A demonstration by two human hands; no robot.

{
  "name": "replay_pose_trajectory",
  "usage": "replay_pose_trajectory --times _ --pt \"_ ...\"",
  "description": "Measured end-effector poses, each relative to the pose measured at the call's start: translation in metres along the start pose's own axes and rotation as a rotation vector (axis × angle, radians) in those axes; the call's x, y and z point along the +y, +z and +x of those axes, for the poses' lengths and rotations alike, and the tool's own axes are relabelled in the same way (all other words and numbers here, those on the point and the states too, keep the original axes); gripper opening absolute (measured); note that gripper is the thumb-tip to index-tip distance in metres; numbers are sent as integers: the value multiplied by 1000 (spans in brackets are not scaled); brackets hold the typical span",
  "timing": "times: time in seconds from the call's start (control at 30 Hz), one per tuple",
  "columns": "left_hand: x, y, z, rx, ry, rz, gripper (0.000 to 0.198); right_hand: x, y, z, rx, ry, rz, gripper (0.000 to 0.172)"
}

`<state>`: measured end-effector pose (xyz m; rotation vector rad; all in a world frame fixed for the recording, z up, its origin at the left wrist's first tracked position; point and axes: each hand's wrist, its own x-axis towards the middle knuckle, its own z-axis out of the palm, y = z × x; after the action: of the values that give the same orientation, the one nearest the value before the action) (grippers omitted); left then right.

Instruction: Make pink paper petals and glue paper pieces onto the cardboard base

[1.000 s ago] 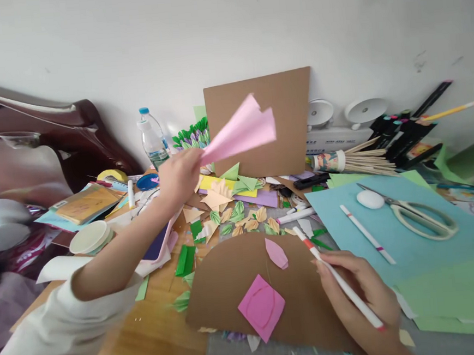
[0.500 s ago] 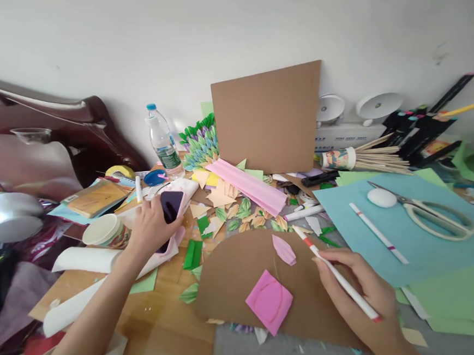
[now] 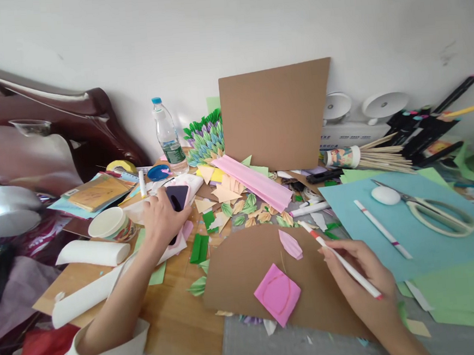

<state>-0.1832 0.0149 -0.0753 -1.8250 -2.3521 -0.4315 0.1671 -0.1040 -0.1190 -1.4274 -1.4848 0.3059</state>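
My left hand [image 3: 163, 217] is closed over a dark-screened phone [image 3: 178, 197] at the table's left-middle, fingers at one edge and thumb at the other; part of the phone is hidden beneath it. In my right hand [image 3: 362, 274] is a white marker [image 3: 348, 267] with a red band, its tip angled up and left over a brown cardboard piece [image 3: 232, 276] with a rounded edge. On that cardboard lies a folded pink paper square [image 3: 278, 294] bearing a drawn reddish loop. Just above it sits a pale pink petal-shaped paper [image 3: 290, 244].
Scissors [image 3: 441, 216], a white egg-shaped object [image 3: 385, 195] and another marker [image 3: 383, 229] lie on blue paper [image 3: 357, 250] at the right. A water bottle [image 3: 171, 141] stands at the back beside an upright cardboard sheet [image 3: 275, 120]. Paper leaves and scraps [image 3: 260, 214] cover the middle. A paper cup [image 3: 111, 224] stands left.
The view has shifted a little, so things appear slightly farther right. My left hand stays at the phone and my right hand keeps the marker, with little movement of either.
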Motion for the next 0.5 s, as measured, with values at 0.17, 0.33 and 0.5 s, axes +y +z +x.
replay_pose_trajectory --times 0.17,0.33,0.5 --pt "-11 -1 -5 41 35 -79 69 1 -1 -1 -4 13 -3 12" --pt "-43 -19 -11 243 102 -543 42 5 -2 -4 -14 28 -2 14" --pt "-61 -21 -11 167 157 -748 36 9 -1 -5 -14 54 -10 16"
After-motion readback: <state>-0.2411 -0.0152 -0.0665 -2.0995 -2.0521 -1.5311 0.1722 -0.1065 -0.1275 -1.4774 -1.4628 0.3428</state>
